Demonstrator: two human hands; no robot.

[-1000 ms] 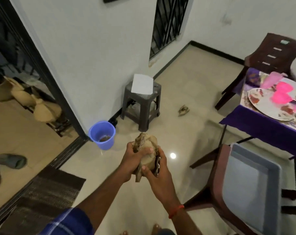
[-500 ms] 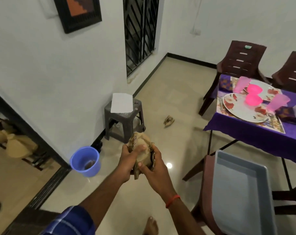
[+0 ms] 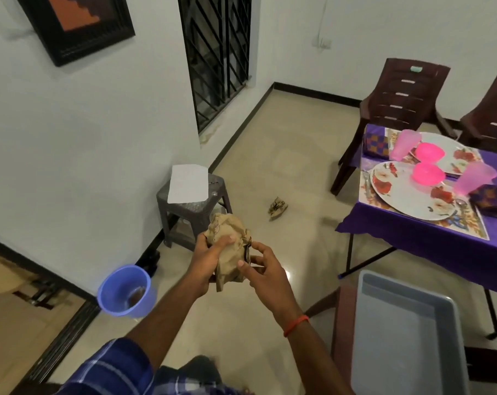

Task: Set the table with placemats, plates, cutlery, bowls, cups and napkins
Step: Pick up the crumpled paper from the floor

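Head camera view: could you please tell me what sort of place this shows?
Probably a home dining room: a purple-clothed table is laid with floral plates and pink cups, dark chairs stand beside it, with a barred window nearby.

We wear a blue shirt (image 3: 110,366) crossed with white check lines, and an orange thread band (image 3: 296,325) at the wrist of our right hand (image 3: 265,272).

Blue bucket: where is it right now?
In the head view the blue bucket stands on the floor at lower left, against the white wall, nearer the camera than the grey stool.
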